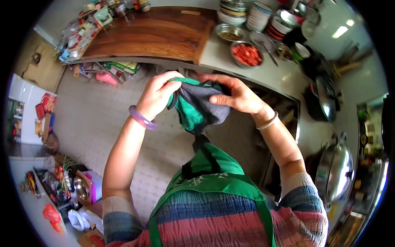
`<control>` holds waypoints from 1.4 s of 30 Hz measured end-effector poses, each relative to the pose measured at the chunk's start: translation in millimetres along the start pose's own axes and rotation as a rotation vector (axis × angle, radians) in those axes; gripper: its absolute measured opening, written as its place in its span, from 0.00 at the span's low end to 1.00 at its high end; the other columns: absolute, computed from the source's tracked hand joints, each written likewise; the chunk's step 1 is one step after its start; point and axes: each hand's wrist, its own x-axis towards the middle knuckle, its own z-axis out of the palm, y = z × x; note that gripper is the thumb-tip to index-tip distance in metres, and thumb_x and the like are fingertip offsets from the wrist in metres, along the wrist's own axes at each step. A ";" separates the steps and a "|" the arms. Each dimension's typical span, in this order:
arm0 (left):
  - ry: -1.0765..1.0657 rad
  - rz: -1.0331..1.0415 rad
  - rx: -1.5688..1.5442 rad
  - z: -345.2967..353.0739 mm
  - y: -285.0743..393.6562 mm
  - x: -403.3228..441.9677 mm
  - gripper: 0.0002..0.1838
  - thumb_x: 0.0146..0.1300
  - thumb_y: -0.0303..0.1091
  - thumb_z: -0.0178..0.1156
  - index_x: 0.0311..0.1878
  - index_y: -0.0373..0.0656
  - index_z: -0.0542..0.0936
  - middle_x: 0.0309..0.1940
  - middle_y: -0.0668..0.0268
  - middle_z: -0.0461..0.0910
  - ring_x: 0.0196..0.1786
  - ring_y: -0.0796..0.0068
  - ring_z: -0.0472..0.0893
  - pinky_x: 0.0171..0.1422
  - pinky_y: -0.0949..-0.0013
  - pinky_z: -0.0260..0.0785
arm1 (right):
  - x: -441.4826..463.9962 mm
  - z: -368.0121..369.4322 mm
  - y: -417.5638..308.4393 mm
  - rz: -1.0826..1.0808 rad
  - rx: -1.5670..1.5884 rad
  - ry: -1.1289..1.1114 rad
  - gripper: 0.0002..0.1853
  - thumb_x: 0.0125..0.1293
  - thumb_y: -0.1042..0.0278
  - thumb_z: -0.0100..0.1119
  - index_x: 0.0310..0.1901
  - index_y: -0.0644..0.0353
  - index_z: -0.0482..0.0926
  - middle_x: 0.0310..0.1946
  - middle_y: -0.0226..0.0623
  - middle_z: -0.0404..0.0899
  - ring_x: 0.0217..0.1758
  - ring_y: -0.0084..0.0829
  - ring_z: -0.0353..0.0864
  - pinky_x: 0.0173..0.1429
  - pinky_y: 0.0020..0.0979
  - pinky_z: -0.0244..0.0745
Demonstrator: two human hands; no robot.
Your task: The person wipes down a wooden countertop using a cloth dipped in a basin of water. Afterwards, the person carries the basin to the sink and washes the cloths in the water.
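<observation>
A bunched green-and-grey cloth (205, 103) with dark edging is held up in front of my chest, between both hands. My left hand (158, 92) pinches its left upper edge, thumb on top. At the right side, my right hand (238, 94) grips the grey part, with the thumb pressed on the near face and the other fingers partly hidden behind. The green apron (218, 181) I wear lies just below, and a dark piece hangs between it and the cloth. I cannot tell whether the two are joined.
Ahead is a counter with a wooden board (152, 35). To its right stand a bowl of chopped red pieces (247, 54), a metal bowl (229, 33) and stacked bowls (259, 15). A wok (323, 99) and a large lidded pot (334, 168) are at the right.
</observation>
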 end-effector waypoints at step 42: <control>0.009 -0.095 1.249 -431.6 -413.2 414.0 0.30 0.62 0.42 0.55 0.69 0.59 0.65 0.72 0.73 0.59 0.73 0.65 0.57 0.74 0.43 0.43 | 454.9 -107.5 316.5 0.847 -1.240 0.761 0.45 0.58 0.33 0.54 0.70 0.54 0.58 0.72 0.63 0.41 0.76 0.61 0.34 0.73 0.62 0.30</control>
